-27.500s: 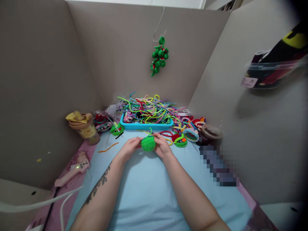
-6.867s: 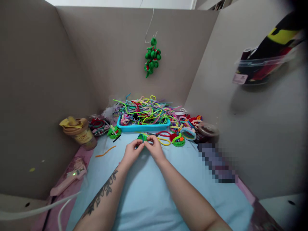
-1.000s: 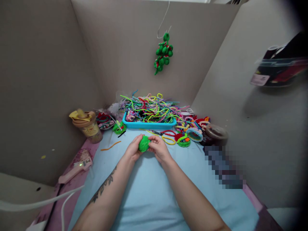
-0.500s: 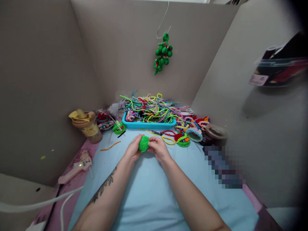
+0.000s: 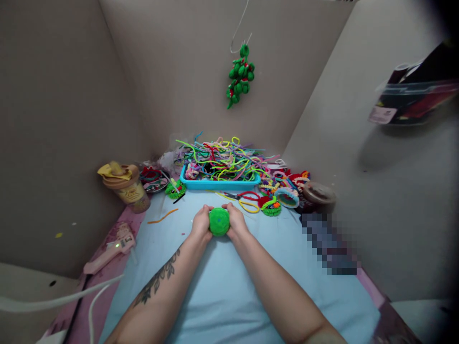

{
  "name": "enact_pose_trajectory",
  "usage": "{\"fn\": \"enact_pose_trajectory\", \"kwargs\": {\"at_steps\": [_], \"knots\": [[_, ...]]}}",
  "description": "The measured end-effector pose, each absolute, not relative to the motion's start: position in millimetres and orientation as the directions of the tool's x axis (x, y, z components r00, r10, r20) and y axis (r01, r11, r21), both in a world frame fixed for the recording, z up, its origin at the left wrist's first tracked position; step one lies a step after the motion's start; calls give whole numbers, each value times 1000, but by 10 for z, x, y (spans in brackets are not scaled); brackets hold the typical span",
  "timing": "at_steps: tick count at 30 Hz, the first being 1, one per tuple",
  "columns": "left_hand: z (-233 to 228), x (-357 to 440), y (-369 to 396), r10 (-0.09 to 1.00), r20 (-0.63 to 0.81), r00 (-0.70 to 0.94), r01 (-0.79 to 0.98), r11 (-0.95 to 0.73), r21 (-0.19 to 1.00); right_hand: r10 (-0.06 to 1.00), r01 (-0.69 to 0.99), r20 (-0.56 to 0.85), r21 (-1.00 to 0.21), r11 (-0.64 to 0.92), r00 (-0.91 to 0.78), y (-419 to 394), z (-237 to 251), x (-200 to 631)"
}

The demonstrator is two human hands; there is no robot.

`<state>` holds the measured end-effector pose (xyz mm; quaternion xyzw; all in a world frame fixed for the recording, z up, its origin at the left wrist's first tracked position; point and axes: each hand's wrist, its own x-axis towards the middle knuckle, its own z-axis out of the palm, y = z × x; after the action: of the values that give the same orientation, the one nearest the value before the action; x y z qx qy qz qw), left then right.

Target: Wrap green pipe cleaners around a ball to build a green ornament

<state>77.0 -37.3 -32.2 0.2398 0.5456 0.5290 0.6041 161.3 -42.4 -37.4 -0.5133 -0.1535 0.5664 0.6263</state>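
Left hand (image 5: 201,224) and right hand (image 5: 236,222) both grip a green ball (image 5: 219,221), one on each side, fingers curled over it, thumbs on top. Ball sits pressed between the hands, just above the blue mat (image 5: 222,286), about the middle of the counter. Blue tray (image 5: 218,182) heaped with coloured stems stands at the far edge. Scissors (image 5: 244,196) lie between tray and hands. Finished pieces (image 5: 283,191) are clustered toward the far right corner. Cup (image 5: 126,188) stands at the far left edge; glue gun (image 5: 109,251) lies along the left edge. Orange stem (image 5: 162,218) lies left of the hands.
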Motion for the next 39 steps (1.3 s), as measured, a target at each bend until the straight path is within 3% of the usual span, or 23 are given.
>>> {"fn": "enact_pose_trajectory", "kwargs": {"at_steps": [4, 8, 10, 12, 15, 18, 30, 36, 39], "knots": [[-304, 585, -250, 910, -364, -199, -229, 318, 920, 930, -187, -108, -981, -44, 352, -398, -414, 1688], [-180, 251, -147, 955, -229, -186, 16, 236, 972, 970, 103, 118, -990, 98, 211, -383, -425, 1828], [-122, 106, -117, 997, 39, -66, 482, -2, 876, 982, 192, 168, -970, 149, 82, -389, -420, 1894], [-99, 7, -102, 981, 118, 152, 648, -189, 738, 972, 333, 226, -913, 233, -61, -408, -415, 1935], [-138, -58, -106, 883, 128, 451, 588, -402, 702, 941, 539, 259, -772, 337, -217, -444, -424, 1927], [-193, -81, -126, 804, 98, 587, 539, -478, 693, 943, 648, 246, -684, 334, -226, -452, -449, 1881], [-175, -136, -105, 795, 116, 595, 616, -544, 569, 901, 600, 245, -679, 422, -357, -343, -518, 1982], [-210, -84, -95, 793, 181, 582, 611, -573, 547, 890, 614, 258, -649, 449, -377, -339, -537, 1976], [-228, -86, -85, 803, 145, 578, 623, -549, 557, 883, 624, 249, -633, 459, -397, -349, -526, 1966]]}}
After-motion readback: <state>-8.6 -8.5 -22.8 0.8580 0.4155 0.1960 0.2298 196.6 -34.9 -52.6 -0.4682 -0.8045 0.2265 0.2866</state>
